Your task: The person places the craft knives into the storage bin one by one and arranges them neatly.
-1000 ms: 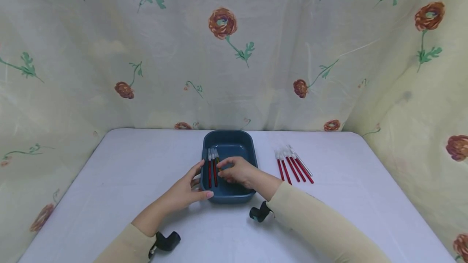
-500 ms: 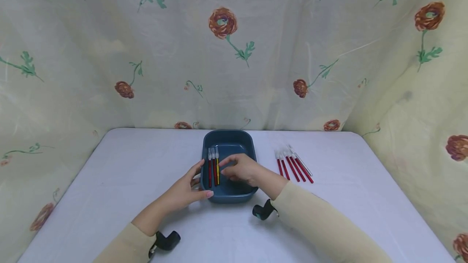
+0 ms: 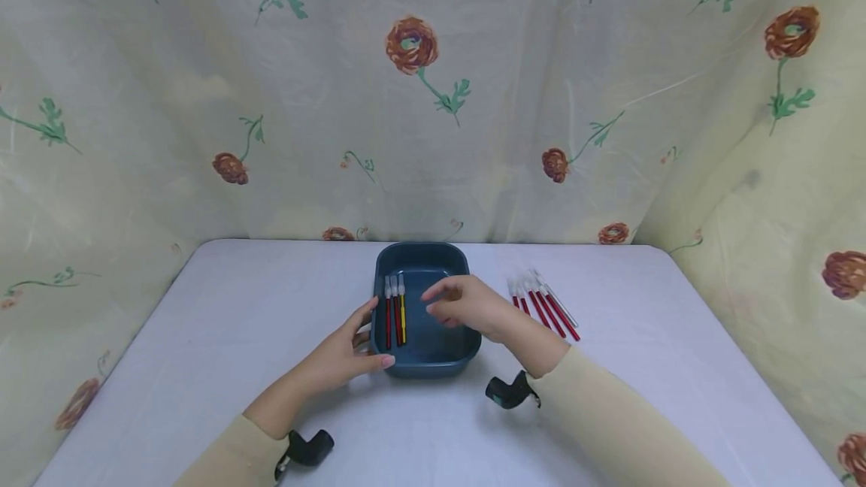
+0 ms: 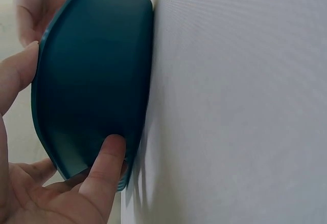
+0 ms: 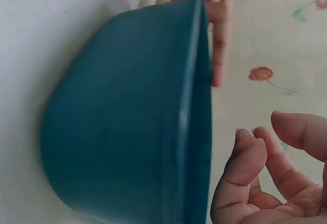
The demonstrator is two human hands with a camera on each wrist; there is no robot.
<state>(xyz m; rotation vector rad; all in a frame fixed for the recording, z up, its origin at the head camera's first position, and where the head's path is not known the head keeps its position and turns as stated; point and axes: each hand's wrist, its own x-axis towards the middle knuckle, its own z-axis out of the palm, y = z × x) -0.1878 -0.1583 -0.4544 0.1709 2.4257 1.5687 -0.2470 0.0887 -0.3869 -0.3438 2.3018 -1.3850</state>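
In the head view a dark blue rectangular tray (image 3: 433,368) stands on the table. My left hand (image 3: 338,355) holds its near left corner, with fingers at the left side and the thumb at the front. Along the tray's left side lie slim pen-like tools with clear caps: two red ones (image 3: 389,325) and a yellow one (image 3: 403,324). Over the tray's right part hovers my right hand (image 3: 473,308), its fingers loosely bent and holding nothing. The right wrist view has these right fingers (image 5: 245,165) beside the tray's rim, with a gap between thumb and fingertips.
To the right of the tray lie several more red capped tools (image 3: 556,316) and a silver one (image 3: 565,310), partly behind the right hand and forearm. A white cloth (image 3: 271,284) covers the table. A flowered curtain (image 3: 304,96) hangs behind and at both sides.
My right hand has let go of the yellow capped tool, which now lies beside the red ones, and has risen and moved right. The left hand stays on the tray.
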